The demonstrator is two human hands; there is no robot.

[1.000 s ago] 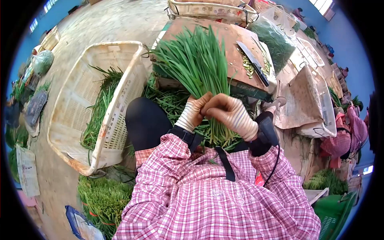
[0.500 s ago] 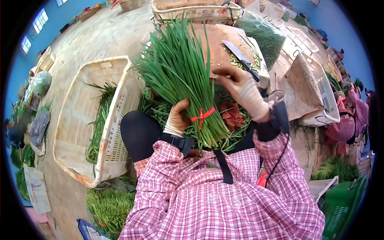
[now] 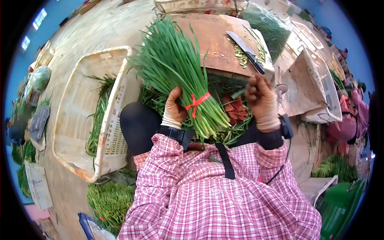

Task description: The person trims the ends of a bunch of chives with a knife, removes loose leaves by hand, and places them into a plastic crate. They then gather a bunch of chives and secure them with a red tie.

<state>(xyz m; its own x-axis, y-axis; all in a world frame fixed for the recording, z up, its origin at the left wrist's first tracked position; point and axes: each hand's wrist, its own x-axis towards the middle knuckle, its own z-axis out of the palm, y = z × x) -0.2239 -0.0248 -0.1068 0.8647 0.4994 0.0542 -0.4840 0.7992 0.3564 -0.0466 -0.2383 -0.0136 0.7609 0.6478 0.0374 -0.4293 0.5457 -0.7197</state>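
Observation:
A bunch of garlic chives [image 3: 170, 56], bound with a red tie [image 3: 197, 103], slants across my lap with its leaf tips toward the upper left. My left hand [image 3: 175, 107] is closed around its left side, just beside the tie. To the right of the bunch is my right hand [image 3: 261, 94], its fingers curled and a little blurred. A short piece of green leaf [image 3: 237, 94] sticks out at its fingertips. Beneath both hands lies a heap of loose chive leaves [image 3: 156, 105], with a reddish-brown crumpled thing [image 3: 236, 110] on it.
A board [image 3: 216, 44] ahead carries a knife [image 3: 246, 52] and cut bits. A white crate [image 3: 96, 176] with some greens stands left; tied chives [image 3: 110, 200] lie below it. A clear bag of greens [image 3: 268, 32] sits beyond. Another person [image 3: 342, 120] is at far right.
My right hand has drawn back from the leaves to the right and lower, its fingers curling, with a leaf piece at them. The bunch has shifted slightly left in my left hand.

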